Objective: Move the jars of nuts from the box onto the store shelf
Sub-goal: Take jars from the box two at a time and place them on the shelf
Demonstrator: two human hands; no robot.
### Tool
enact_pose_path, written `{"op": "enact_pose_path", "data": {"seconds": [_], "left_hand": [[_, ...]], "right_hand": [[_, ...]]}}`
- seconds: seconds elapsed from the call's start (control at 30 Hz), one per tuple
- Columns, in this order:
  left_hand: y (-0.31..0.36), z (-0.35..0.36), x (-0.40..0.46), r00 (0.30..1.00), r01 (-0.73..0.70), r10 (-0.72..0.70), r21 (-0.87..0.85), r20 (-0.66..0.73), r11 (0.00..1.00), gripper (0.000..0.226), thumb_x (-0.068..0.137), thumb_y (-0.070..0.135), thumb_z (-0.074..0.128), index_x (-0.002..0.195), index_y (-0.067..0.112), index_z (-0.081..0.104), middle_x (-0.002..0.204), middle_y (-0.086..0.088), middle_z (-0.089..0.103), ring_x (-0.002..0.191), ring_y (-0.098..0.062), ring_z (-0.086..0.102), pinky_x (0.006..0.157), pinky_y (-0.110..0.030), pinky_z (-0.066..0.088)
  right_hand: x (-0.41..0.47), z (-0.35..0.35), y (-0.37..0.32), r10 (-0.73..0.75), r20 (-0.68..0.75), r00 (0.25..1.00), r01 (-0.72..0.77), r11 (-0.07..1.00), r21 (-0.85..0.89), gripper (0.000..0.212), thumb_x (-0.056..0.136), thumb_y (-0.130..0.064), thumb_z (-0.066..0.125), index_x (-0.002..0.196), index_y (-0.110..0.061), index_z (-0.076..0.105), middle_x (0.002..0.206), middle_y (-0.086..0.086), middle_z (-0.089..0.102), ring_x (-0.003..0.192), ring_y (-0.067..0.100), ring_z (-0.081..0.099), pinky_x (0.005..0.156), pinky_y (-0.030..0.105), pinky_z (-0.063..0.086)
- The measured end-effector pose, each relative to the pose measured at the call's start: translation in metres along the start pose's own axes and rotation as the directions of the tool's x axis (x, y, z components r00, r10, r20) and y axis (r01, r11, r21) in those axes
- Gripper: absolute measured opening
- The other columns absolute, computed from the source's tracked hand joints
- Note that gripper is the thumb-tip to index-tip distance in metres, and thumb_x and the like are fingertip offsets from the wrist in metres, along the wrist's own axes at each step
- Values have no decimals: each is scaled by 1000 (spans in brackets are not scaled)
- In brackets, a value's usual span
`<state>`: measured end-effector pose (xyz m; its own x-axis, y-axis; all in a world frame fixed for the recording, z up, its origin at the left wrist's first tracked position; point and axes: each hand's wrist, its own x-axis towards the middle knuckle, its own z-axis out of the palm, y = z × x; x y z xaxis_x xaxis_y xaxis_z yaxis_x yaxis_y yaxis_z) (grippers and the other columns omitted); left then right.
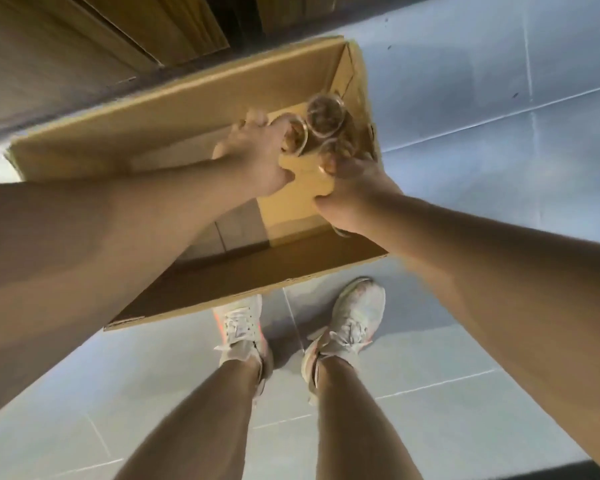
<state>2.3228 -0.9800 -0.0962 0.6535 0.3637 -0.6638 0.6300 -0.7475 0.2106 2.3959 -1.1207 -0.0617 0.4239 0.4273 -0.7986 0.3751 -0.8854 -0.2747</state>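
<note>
An open brown cardboard box (201, 109) sits on the pale grey tiled floor (482, 98), just in front of the person's white lace-up sneakers (347, 327). Three clear round jars of brown nuts cluster in its far right corner. The left hand (253, 157) curls its fingers round the left clear jar (297, 136). The right hand (352, 195) grips the near clear jar (329, 152), which it largely covers. The third jar (325, 116) stands behind these two, touched by neither hand. Both jars are blurred. Tan wooden panelling (66, 46) rises beyond the box.
</note>
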Motion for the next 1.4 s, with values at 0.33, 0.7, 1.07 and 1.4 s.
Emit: {"op": "enact_pose_path", "data": {"seconds": [0.33,0.7,1.07,1.4], "left_hand": [[-10,63,55,978,-138,101,-200,-184,970,71,84,26,78,143,21,37,140,-13,39,128,-40,43,95,-46,44],[-43,82,31,998,-53,48,-154,-41,987,66,85,10,67,141,29,37,139,-12,33,124,-37,43,91,-37,45],[-36,59,15,999,-23,17,-142,-46,990,71,82,31,81,142,29,41,135,-11,45,118,-37,55,91,-41,47],[42,-79,-65,987,-120,115,-47,-109,992,74,87,51,71,149,44,31,139,-7,44,121,-32,52,77,-33,37]], "right_hand": [[74,57,-2,-65,-323,944,-7,976,-217,74,98,-19,57,155,-2,12,151,18,30,138,31,32,112,39,36],[70,66,14,-131,19,991,113,763,-636,93,76,-15,76,148,-15,17,147,21,23,136,39,30,112,46,27],[43,58,7,-240,-198,950,185,948,-260,62,92,-17,68,140,-22,29,129,10,41,114,28,48,80,36,42],[-82,-78,0,-223,-274,936,165,962,-218,61,92,-43,63,144,-33,34,125,10,43,118,35,48,74,36,36]]}}
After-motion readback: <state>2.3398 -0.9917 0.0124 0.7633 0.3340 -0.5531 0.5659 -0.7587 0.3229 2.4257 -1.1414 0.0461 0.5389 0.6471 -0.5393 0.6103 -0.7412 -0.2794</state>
